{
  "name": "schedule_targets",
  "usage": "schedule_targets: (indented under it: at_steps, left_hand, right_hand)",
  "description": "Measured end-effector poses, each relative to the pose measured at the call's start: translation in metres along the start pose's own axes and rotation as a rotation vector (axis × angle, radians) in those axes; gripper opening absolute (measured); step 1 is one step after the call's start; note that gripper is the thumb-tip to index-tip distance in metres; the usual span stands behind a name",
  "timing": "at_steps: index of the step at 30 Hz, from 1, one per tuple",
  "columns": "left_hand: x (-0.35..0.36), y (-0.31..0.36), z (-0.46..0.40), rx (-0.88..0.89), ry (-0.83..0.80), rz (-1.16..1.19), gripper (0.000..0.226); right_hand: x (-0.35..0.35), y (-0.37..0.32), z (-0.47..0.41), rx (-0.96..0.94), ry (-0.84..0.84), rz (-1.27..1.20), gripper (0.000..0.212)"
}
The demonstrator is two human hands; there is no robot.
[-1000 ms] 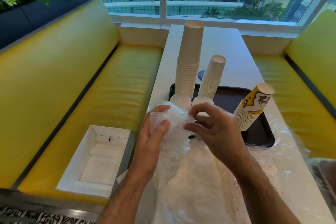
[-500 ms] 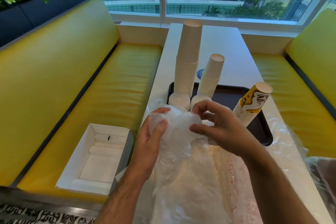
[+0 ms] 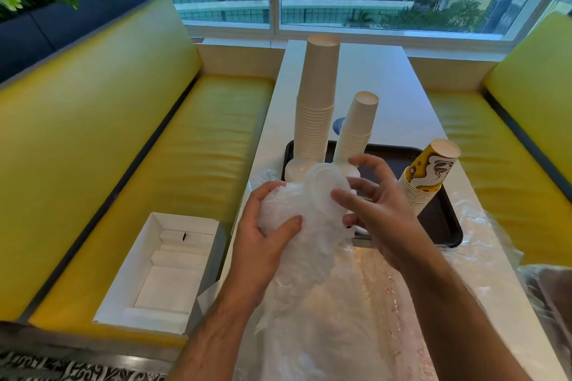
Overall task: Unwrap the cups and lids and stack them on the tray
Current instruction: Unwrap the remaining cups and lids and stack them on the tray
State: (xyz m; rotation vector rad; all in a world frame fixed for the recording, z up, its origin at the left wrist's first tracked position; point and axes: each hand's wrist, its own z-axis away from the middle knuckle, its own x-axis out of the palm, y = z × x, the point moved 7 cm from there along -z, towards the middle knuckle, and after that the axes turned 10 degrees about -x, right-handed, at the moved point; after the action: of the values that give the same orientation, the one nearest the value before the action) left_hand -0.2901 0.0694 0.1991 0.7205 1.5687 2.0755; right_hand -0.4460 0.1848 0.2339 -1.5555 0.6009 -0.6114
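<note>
head view, looking down a narrow white table set between two yellow benches. left hand: grip clenched round a crumpled clear plastic wrapper, thumb pressed on its front face; the wrapper's loose end trails down over the near table. right hand: fingers curled, tips touching the translucent lids that stand out of the wrapper's open top; whether the grip has truly closed on them cannot be told. the lids are held above the near-left edge of the black tray. on the tray: a tall stack of white cups at far left, a shorter white stack just beside it, and a leaning yellow-printed stack at right. an open white cardboard box rests on the left bench. more clear plastic lies at the table's right edge.
</note>
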Motion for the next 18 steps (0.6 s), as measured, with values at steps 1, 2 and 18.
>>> schedule_targets:
  at_steps: [1,2,18]
  left_hand:
    - [0.001,0.000,0.000,-0.003,0.008,-0.008,0.052]
    - [0.002,0.000,-0.001,-0.007,0.015,-0.017,0.053]
    - [0.041,-0.003,-0.007,-0.046,-0.018,-0.056,0.052]
  right_hand:
    - [-0.002,-0.003,0.000,-0.047,0.005,0.074,0.049]
    - [-0.003,-0.006,0.000,-0.096,-0.013,0.155,0.047]
    - [-0.020,0.003,0.014,-0.130,-0.154,0.294,0.086]
